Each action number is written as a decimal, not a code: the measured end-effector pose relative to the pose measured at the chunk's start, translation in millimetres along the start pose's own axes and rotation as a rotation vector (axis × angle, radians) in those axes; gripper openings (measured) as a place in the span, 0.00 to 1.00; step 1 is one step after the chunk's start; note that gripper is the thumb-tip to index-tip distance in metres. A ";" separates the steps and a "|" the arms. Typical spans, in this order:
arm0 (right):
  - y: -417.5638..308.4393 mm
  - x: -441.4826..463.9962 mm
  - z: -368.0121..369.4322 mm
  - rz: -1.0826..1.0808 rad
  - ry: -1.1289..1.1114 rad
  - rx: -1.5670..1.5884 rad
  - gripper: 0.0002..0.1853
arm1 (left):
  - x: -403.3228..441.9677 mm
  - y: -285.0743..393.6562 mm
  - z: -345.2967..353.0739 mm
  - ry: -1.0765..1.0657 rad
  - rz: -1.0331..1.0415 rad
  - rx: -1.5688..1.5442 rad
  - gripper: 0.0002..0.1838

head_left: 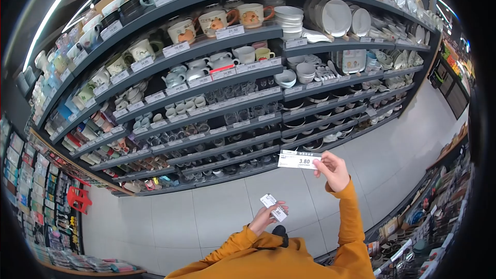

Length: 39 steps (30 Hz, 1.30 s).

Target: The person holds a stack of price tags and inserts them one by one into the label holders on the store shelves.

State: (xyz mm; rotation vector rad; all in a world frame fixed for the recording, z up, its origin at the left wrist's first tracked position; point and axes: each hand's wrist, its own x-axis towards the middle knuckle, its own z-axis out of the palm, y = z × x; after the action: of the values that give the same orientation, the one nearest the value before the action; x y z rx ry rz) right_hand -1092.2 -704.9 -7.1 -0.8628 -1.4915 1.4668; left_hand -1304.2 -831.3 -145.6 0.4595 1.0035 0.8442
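Observation:
My right hand is raised in front of the shelves, its thumb and fingers pinching the right end of a white price tag that reads 3.80. Lower down, near my body, my left hand is closed on more price tags. These fan out at angles to each other, and part of them is hidden by the fingers. Both arms are in mustard-coloured sleeves.
A long shelf unit curves across the view, bearing mugs, glasses, white bowls and plates. A red stool stands on the tiled floor at left. More goods racks flank the aisle.

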 end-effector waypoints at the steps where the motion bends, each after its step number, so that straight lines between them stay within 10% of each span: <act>1: 1.5 2.8 -9.3 0.013 0.008 0.010 0.07 | 5.2 2.8 8.4 -0.015 -0.001 0.001 0.21; 39: -55.0 396.5 -301.5 -0.465 -0.031 -0.202 0.16 | 273.0 87.6 167.5 0.156 0.222 -0.221 0.24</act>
State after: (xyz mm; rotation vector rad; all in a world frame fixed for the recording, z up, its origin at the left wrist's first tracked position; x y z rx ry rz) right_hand -970.9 -225.3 73.1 -0.5568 -1.7435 1.0036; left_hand -1119.2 -555.7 -153.6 0.3226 0.9991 1.1911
